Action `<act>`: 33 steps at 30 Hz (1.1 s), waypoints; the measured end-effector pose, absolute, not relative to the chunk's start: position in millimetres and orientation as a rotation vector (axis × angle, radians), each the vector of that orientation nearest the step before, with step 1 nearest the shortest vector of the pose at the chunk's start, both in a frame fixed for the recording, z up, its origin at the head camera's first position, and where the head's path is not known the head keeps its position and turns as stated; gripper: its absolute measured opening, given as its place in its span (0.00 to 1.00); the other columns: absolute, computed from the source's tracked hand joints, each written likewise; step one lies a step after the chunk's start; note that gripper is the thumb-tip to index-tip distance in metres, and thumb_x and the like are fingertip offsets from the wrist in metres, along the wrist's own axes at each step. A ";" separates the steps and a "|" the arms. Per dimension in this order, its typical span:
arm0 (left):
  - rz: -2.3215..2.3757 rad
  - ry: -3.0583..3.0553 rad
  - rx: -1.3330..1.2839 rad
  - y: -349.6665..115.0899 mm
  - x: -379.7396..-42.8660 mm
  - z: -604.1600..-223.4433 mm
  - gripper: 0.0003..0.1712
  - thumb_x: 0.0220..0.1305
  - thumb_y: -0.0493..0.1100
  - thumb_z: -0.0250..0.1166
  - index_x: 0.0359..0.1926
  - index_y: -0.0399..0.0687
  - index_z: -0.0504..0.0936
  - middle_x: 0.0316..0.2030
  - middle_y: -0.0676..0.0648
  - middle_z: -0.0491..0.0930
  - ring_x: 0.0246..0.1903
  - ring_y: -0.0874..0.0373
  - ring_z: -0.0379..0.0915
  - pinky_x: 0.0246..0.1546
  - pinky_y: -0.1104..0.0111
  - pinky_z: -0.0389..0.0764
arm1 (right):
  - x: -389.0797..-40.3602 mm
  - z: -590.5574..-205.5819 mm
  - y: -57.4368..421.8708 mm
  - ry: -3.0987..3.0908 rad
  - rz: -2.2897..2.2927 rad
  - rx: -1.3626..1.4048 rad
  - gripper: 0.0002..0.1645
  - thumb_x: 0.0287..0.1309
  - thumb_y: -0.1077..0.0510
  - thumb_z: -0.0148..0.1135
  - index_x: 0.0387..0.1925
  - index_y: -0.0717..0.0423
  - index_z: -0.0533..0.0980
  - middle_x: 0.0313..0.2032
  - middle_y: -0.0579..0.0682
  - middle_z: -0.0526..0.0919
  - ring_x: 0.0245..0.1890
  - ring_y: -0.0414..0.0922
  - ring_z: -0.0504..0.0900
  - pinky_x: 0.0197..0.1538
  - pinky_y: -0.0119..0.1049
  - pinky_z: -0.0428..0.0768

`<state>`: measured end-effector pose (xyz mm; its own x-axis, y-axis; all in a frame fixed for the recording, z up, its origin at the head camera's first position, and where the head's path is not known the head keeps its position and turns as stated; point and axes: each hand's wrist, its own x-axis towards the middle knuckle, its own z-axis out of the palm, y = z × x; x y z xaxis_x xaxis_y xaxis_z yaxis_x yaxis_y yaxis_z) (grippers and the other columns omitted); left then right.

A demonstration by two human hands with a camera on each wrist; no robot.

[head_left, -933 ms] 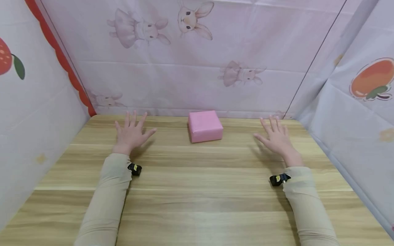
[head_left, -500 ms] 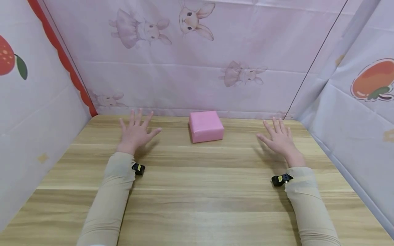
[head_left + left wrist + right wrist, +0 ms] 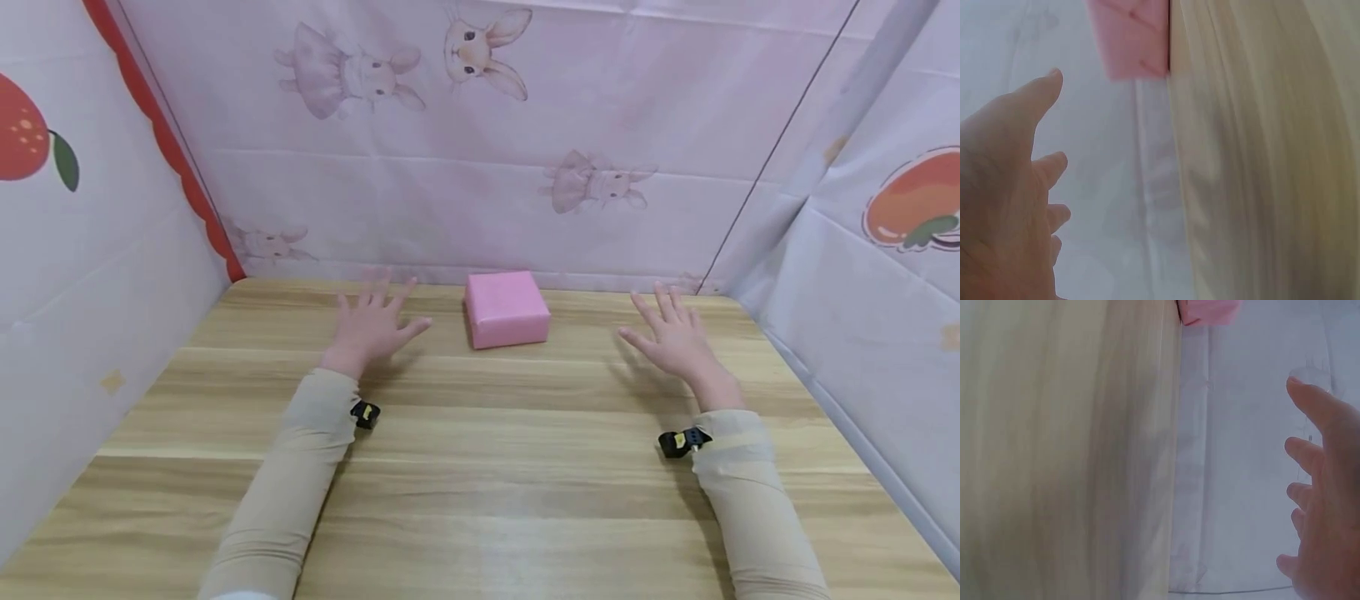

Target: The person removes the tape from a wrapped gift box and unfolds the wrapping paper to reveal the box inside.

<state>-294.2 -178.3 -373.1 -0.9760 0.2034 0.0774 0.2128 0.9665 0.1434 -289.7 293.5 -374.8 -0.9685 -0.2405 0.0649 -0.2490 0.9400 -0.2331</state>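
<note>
A pink box point(image 3: 507, 308), seemingly wrapped in paper, lies near the far edge of the wooden table point(image 3: 495, 467). To its left, my left hand point(image 3: 369, 333) hovers with fingers spread and the thumb toward the box, a small gap between them. My right hand point(image 3: 677, 346) is farther off on the other side, its fingers also spread and holding nothing. In the left wrist view, part of the box point(image 3: 1135, 37) shows at the top, beyond the thumb. Only a corner of the box point(image 3: 1210, 311) appears in the right wrist view.
A pale cloth backdrop point(image 3: 450, 208) with printed rabbits stands right behind the table. Cloth side walls rise at the left point(image 3: 112, 275) and right point(image 3: 870, 333), printed with fruit. A small black camera point(image 3: 366, 414) is on the left wrist, another camera point(image 3: 681, 442) on the right.
My left hand has moved right, closer to the pink box. The right hand has barely moved. The box stays in place while the whole head view shifts slightly.
</note>
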 end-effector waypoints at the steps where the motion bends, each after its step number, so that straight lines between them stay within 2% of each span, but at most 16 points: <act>1: -0.226 -3.047 -0.345 -172.6 -294.4 -373.3 0.47 0.66 0.75 0.42 0.76 0.71 0.32 0.76 0.47 0.24 0.75 0.44 0.13 0.65 0.33 0.18 | -291.1 -375.4 290.6 -3.056 0.374 0.401 0.47 0.67 0.28 0.38 0.78 0.44 0.41 0.76 0.56 0.25 0.75 0.60 0.22 0.71 0.68 0.27; 5: -0.216 -3.028 -0.433 -149.9 -291.4 -371.6 0.47 0.65 0.76 0.41 0.76 0.72 0.33 0.77 0.47 0.25 0.75 0.46 0.12 0.65 0.36 0.16 | -296.7 -379.0 275.9 -3.045 0.376 0.465 0.47 0.68 0.29 0.40 0.77 0.44 0.42 0.77 0.58 0.29 0.76 0.61 0.26 0.72 0.68 0.30; 8: -0.212 -3.028 -0.502 -134.6 -287.5 -370.5 0.47 0.63 0.79 0.40 0.76 0.72 0.35 0.77 0.48 0.25 0.75 0.47 0.13 0.66 0.35 0.19 | -300.7 -380.8 262.3 -3.040 0.388 0.516 0.47 0.67 0.29 0.41 0.78 0.43 0.42 0.77 0.59 0.31 0.76 0.61 0.28 0.72 0.68 0.33; 14: -0.176 -3.019 -0.616 -112.9 -282.9 -371.3 0.51 0.62 0.80 0.40 0.78 0.65 0.40 0.78 0.49 0.28 0.77 0.47 0.18 0.70 0.35 0.28 | -308.8 -381.8 231.3 -3.028 0.454 0.608 0.48 0.67 0.31 0.45 0.78 0.43 0.42 0.77 0.59 0.36 0.77 0.60 0.31 0.73 0.67 0.36; 19: -0.155 -3.033 -0.710 -103.6 -278.4 -376.6 0.51 0.62 0.78 0.44 0.78 0.61 0.41 0.78 0.48 0.34 0.78 0.46 0.25 0.72 0.37 0.34 | -312.8 -384.9 206.9 -3.043 0.479 0.676 0.49 0.66 0.33 0.49 0.77 0.46 0.42 0.78 0.56 0.39 0.78 0.58 0.33 0.74 0.65 0.38; 26: -0.230 -3.074 -0.791 -97.9 -277.0 -382.7 0.53 0.62 0.75 0.52 0.78 0.57 0.43 0.78 0.47 0.39 0.78 0.47 0.31 0.72 0.38 0.41 | -309.5 -385.3 183.6 -3.029 0.591 0.861 0.49 0.65 0.35 0.54 0.76 0.52 0.48 0.77 0.59 0.48 0.77 0.60 0.45 0.75 0.60 0.49; 33: -0.272 -3.091 -0.826 -97.4 -275.2 -381.6 0.55 0.60 0.74 0.55 0.78 0.54 0.43 0.78 0.47 0.41 0.78 0.47 0.34 0.72 0.37 0.47 | -304.3 -386.6 178.9 -3.055 0.586 0.849 0.50 0.64 0.35 0.55 0.77 0.50 0.47 0.77 0.59 0.47 0.77 0.59 0.46 0.75 0.58 0.50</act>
